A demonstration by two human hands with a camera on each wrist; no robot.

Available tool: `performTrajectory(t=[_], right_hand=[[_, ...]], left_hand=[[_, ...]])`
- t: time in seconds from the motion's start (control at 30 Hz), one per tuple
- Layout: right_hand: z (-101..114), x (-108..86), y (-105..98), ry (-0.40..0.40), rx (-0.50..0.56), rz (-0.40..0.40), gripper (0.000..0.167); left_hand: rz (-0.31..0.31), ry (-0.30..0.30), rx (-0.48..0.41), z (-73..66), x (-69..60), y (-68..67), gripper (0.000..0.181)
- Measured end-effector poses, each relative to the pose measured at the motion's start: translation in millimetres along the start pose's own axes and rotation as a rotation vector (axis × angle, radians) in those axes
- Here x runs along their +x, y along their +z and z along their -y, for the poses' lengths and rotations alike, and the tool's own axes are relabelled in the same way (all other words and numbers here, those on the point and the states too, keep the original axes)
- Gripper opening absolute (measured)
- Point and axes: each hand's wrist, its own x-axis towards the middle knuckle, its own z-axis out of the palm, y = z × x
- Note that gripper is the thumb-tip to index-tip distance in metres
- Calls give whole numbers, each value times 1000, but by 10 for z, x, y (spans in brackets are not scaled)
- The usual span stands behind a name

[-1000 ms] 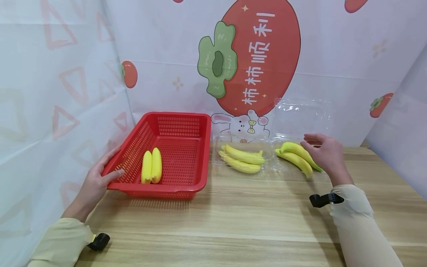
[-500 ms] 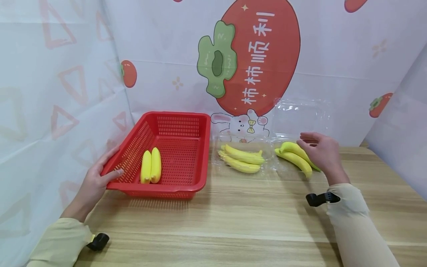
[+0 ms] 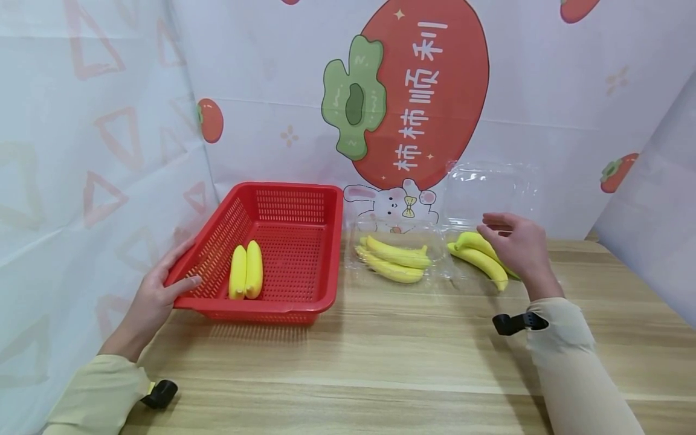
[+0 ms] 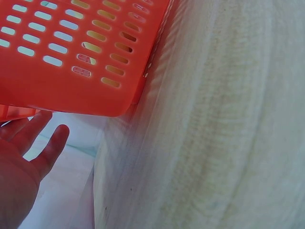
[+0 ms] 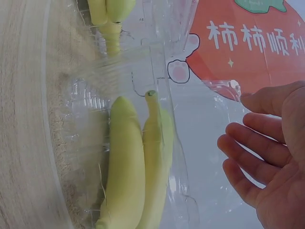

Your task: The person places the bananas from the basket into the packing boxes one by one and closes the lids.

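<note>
My left hand (image 3: 149, 308) holds the red basket (image 3: 326, 290) at its front left corner, thumb over the rim and fingers along the outside. Inside the basket lie two yellow bananas (image 3: 254, 270) side by side. In the left wrist view, fingers (image 4: 52, 148) of that hand show beneath the rim. My right hand (image 3: 519, 248) hovers with loosely bent fingers above the right clear plastic box (image 3: 492, 193), whose lid stands raised. Two bananas (image 3: 478, 266) with greenish ends lie in this box, apart from the hand; the right wrist view shows nothing in the palm.
Left of the right box stands another clear plastic box (image 3: 353, 266) with several bananas (image 3: 397, 260) in it. Behind the boxes rises a printed cloth backdrop (image 3: 261, 133); another cloth wall (image 3: 49, 181) borders the left side. All stands on a wooden table (image 3: 348, 374).
My right hand has drifted slightly left above the right box, its fingers still loosely bent. The left hand, basket and bananas have stayed in place.
</note>
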Motion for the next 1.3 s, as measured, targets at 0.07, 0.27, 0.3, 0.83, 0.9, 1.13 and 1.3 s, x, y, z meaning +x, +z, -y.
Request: performTrajectory(t=[0.07, 0.27, 0.3, 0.83, 0.9, 1.13, 1.3], right_hand=[[17, -2, 0, -4, 1, -1, 47], [88, -9, 8, -8, 35, 6, 49], [102, -9, 13, -7, 43, 5, 49], [257, 35, 105, -9, 70, -16, 47], [271, 40, 113, -8, 75, -19, 46], [326, 46, 140, -6, 109, -5, 46], [372, 42, 169, 6, 106, 10, 46]], left_hand=[[0, -1, 4, 3, -2, -3, 74], [5, 21, -48, 13, -5, 3, 73], [6, 21, -53, 14, -5, 4, 73], [9, 27, -58, 12, 3, 5, 72], [8, 27, -55, 12, 2, 2, 72], [6, 28, -44, 7, 1, -1, 73], [7, 22, -34, -2, -1, -3, 73]])
